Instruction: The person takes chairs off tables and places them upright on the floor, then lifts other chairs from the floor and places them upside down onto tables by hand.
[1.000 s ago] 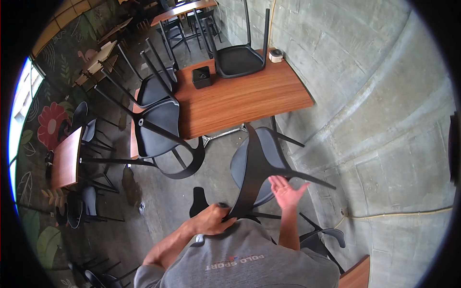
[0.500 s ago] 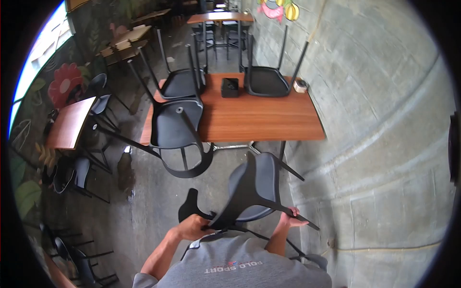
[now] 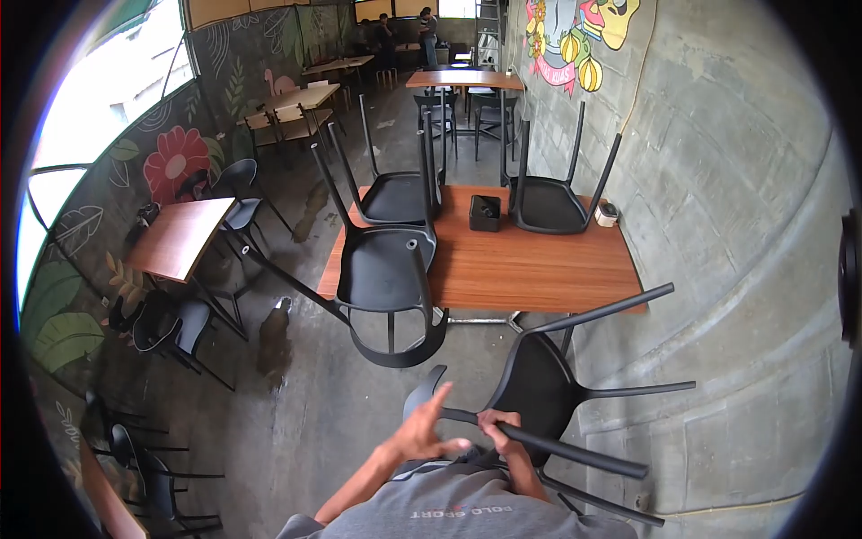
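Note:
I hold a black chair off the floor in front of my body, tipped on its side with its legs pointing right. My right hand is wrapped round one of its legs near the seat. Just left of it, my left hand is open, thumb and fingers spread, close to the chair's curved back; whether it touches cannot be seen. Beyond is a brown wooden table carrying three upturned chairs: one at the front left, one behind it and one at the right.
On the table stand a black box and a small pot. A concrete wall runs along the right. To the left are a smaller table and several dark chairs. People stand far back.
The held chair has turned over, its legs now pointing right. My left hand has let go of its back and opened. My right hand has moved left and inward. The view has tilted up.

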Available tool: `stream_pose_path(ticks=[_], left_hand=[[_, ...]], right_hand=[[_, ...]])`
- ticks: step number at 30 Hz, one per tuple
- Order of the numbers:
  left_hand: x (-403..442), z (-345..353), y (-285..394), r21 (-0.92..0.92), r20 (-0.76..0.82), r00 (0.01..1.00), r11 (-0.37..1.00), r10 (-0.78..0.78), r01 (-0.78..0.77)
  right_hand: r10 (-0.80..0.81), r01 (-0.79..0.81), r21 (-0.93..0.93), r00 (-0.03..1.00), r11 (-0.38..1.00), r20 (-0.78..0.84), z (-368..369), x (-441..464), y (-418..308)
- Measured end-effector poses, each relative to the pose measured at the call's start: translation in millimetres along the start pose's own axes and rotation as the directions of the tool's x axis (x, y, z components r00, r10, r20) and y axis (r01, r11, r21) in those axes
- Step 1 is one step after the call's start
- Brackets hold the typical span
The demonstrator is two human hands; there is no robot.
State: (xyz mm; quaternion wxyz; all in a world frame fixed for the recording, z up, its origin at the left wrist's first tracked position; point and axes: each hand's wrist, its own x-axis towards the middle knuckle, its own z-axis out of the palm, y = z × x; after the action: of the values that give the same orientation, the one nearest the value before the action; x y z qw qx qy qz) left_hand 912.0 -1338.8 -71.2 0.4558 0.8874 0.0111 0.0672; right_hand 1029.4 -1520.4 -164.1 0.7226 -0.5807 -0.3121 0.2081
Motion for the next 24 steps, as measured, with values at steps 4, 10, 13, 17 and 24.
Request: stream_pose_path(ticks=[4,10,13,17,24], left_hand=[[29.6,19.0,60.1,-0.298,0.080,0.953,0.919,0.292,-0.256],[95.9,35.2,63.1,-0.196,0.511,0.797,0.946,0.322,-0.257],[94.9,70.2,58.6,-0.351,0.326,0.893,0.917,0.309,-0.189],[99.8,86.9,63.2,-0.276,-0.060,0.977,0.937,0.207,-0.215],[143.1,72.5,41.4,-0.374,-0.111,0.983,0.910,0.149,-0.180]], right_hand=[[-0.042,0.046,-0.026,0.988,0.999,0.145,-19.7,-31.7,13.0],[-0.094,0.152,-0.314,0.977,0.937,0.193,-3.6,28.2,-6.1],[-0.100,0.189,-0.431,0.970,0.882,0.221,-19.4,31.5,-12.4],[-0.108,0.246,-0.587,0.959,0.771,0.261,-39.4,29.1,-9.1],[0.215,-0.189,-0.379,0.976,0.906,0.027,-84.6,5.2,-43.9]])
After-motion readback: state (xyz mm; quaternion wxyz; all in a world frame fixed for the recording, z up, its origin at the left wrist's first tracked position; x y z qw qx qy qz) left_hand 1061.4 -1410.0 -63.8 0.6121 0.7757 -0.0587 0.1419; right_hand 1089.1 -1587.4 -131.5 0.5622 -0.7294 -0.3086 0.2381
